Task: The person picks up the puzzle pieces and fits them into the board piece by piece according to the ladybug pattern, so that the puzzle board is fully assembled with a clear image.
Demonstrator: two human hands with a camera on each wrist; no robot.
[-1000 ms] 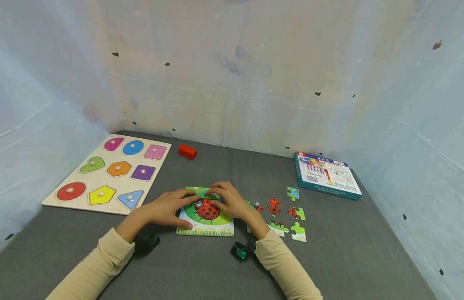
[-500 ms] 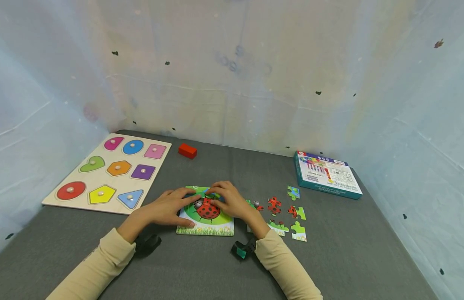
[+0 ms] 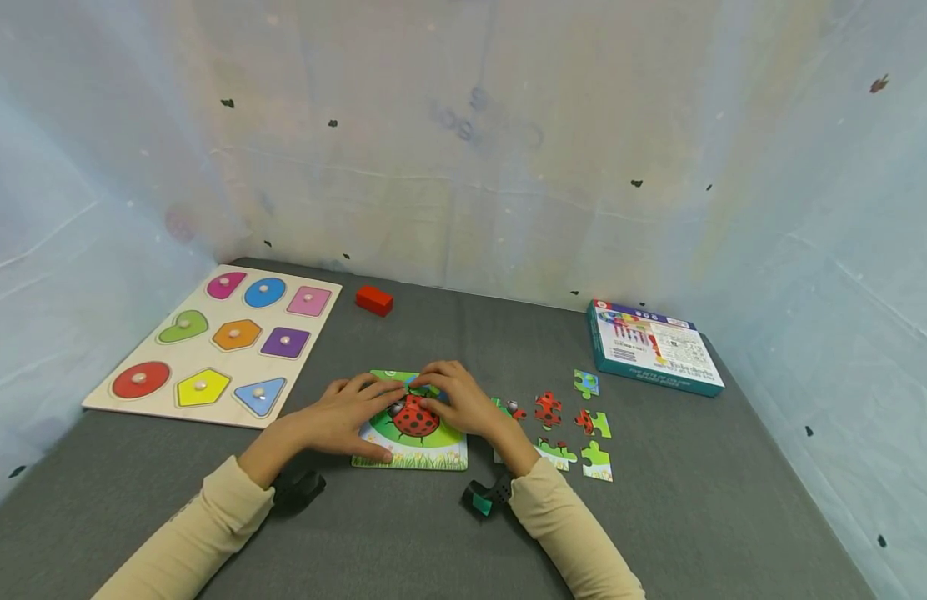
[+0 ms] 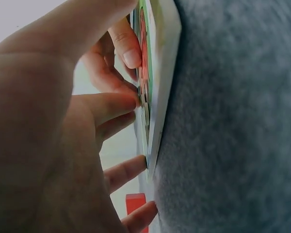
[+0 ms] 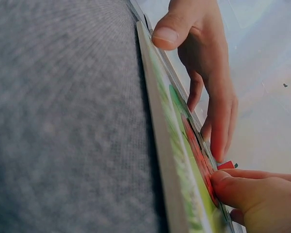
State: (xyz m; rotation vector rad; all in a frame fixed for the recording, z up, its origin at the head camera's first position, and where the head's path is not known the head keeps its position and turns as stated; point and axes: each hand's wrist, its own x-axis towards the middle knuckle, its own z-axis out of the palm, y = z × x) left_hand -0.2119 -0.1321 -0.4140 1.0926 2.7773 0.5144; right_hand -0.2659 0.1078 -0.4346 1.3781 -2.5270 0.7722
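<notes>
A square ladybug puzzle board (image 3: 433, 460) lies in front of me, its picture partly covered by both hands. My left hand (image 3: 332, 421) spreads over its left side, thumb on the lower left and index finger reaching toward the ladybug's head. From the right, my right hand (image 3: 461, 402) bends its thumb and fingers around a small puzzle piece (image 3: 426, 391) near the top middle; the fingers mostly hide it. In the right wrist view, the right thumb and index finger (image 5: 233, 189) come together at the board's surface. Close by in the left wrist view is the left hand (image 4: 87, 131).
Several loose jigsaw pieces (image 3: 548, 411) lie right of the board, some hidden behind the right forearm. A wooden shape board (image 3: 242, 371) sits at left, a red block (image 3: 374, 301) behind, and a flat box (image 3: 654, 347) at back right.
My left hand has shifted slightly right over the board, its thumb and index finger moving inward. The right hand stays almost still at the top middle.
</notes>
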